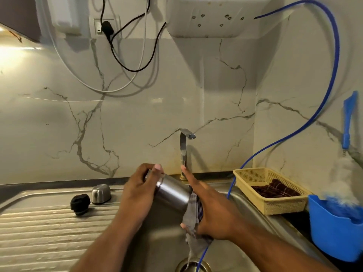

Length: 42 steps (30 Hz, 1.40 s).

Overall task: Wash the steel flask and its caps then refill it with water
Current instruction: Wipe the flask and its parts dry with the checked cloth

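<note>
Nearest me is the round metal drain of a steel sink, with a thin blue tube trailing down into it. Just above, my right hand grips a limp grey cloth and presses it against the bottom end of the flask, forefinger stretched out straight. The flask is a smooth brushed-steel cylinder, held tilted over the basin, and my left hand is curled round its mouth end. I judge that I am midway through washing: the body is being wiped, and rinsing and refilling are left. To the left, on the ridged draining board, lie both caps, apart from the flask: a knobbly black plastic stopper and a rounded steel cup. Whether they are washed I cannot tell. Further back stands a slim steel tap with no water visibly running, beside a yellow mesh basket, against glossy veined marble.
</note>
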Available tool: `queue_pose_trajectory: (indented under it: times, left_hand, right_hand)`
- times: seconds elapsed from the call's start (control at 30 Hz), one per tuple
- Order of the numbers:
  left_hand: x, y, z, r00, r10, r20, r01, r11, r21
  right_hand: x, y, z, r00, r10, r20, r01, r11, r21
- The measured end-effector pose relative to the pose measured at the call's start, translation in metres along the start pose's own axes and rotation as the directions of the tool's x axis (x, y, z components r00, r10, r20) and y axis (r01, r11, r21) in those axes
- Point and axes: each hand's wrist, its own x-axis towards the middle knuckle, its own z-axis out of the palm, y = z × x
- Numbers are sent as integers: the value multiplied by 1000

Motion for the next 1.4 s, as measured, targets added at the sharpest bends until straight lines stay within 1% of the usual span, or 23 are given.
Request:
queue_pose_trajectory:
  times: [0.07,0.13,0.17,0.23,0.27,0.3,0.37,0.4,0.47,0.5,0.6,0.63,0.73,0.83,0.9,1.0,1.13,1.17,1.2,1.23,1.3,1.33,1.4]
  left_hand:
    - [-9,4,15,997,42,59,-45,998,41]
    - [-15,5,25,986,58,156,-66,997,44]
    - [-14,4,26,974,56,218,-58,998,3]
    - [-10,3,19,936,43,349,27,981,-193]
    - [-6,-1,14,926,50,375,57,961,-270]
    - [-2,-4,8,926,70,372,42,958,-283]
    - [2,-15,6,901,50,431,-7,995,-100]
    - [1,-20,12,862,7,508,-6,1000,-4]
    - [-10,-28,29,761,-97,642,38,994,105]
    - [-15,-31,41,747,-111,655,41,992,120]
    - [-20,-33,61,806,-132,577,63,988,137]
    - [-18,-31,62,807,-153,570,81,985,150]
    - [-13,-27,60,749,-224,624,101,969,228]
    - [-11,-31,54,723,-259,641,27,937,349]
    - [-9,-34,51,721,-262,642,7,929,371]
    - [-7,-39,46,738,-237,632,-21,928,372]
    - [-6,-41,45,792,-182,583,-55,929,366]
    - [-6,-41,44,803,-174,570,-57,929,364]
    - [-6,-41,42,817,-162,553,-73,923,379]
    - [-5,-43,37,844,-138,519,-120,893,433]
    - [-1,-47,25,905,-21,425,-266,751,604]
    - [1,-50,19,916,33,401,-308,698,647]
    - [4,-52,9,913,72,402,-341,675,654]
  right_hand:
    - [0,1,3,997,-19,-77,23,998,57]
    - [1,1,6,988,-40,-151,62,988,144]
    - [2,1,6,986,-33,-166,65,979,191]
    - [6,2,4,980,19,-198,53,935,351]
    - [9,2,1,971,67,-228,47,887,460]
    - [13,3,-2,952,132,-275,48,824,564]
    - [19,7,-7,881,308,-358,82,647,758]
    - [21,9,-10,845,394,-361,116,525,843]
    - [22,10,-9,812,498,-305,170,297,940]
    - [20,9,-8,798,532,-282,178,240,954]
    - [21,9,-6,758,605,-244,166,182,969]
    - [23,11,-8,746,623,-237,165,171,971]
    - [24,22,-24,700,674,-236,198,135,971]
    - [23,38,-40,650,723,-235,200,136,970]
    - [24,42,-43,649,719,-247,186,164,969]
    - [25,42,-43,662,689,-296,189,229,955]
    - [24,36,-52,693,651,-309,234,203,951]
    - [22,32,-54,694,647,-317,226,222,949]
    - [21,31,-57,678,653,-338,200,278,940]
    - [19,32,-59,646,656,-391,158,386,909]
    - [15,38,-67,570,622,-536,58,621,782]
    - [12,40,-70,538,600,-591,19,693,721]
    - [7,41,-74,496,577,-649,-11,751,660]
